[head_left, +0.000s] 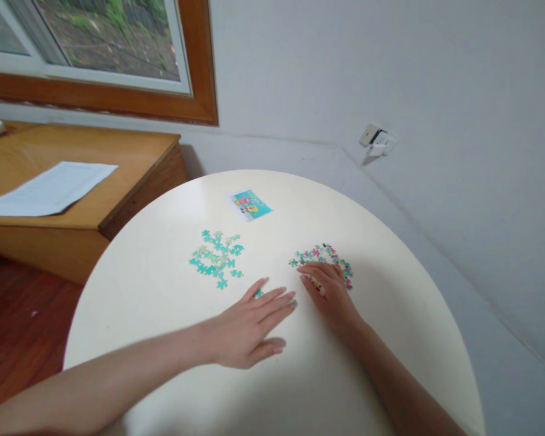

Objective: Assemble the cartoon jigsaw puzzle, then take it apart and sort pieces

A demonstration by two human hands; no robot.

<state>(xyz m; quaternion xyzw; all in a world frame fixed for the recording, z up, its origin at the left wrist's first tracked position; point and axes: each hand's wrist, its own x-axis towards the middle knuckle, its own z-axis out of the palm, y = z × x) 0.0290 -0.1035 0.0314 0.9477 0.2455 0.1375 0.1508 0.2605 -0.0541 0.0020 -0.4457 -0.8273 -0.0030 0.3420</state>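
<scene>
My left hand (253, 325) lies low over the table with its fingers spread. A teal jigsaw piece (258, 293) shows beside its fingers, and another bit of green peeks out at a fingertip. My right hand (329, 293) is curved over the near side of a pile of multicoloured jigsaw pieces (346, 266), hiding part of it. Its fingers and thumb are apart, and I make out nothing held between them. To the left lies a loose group of teal and pale green jigsaw pieces (215, 257). A small picture card (251, 204) with a colourful cartoon rests beyond both groups.
The pieces lie on a round white table (163, 321). A wooden desk (138, 145) with a sheet of paper (54, 188) stands at the left, under a wood-framed window (202, 72). A wall socket (369, 135) with a plug is on the white wall behind.
</scene>
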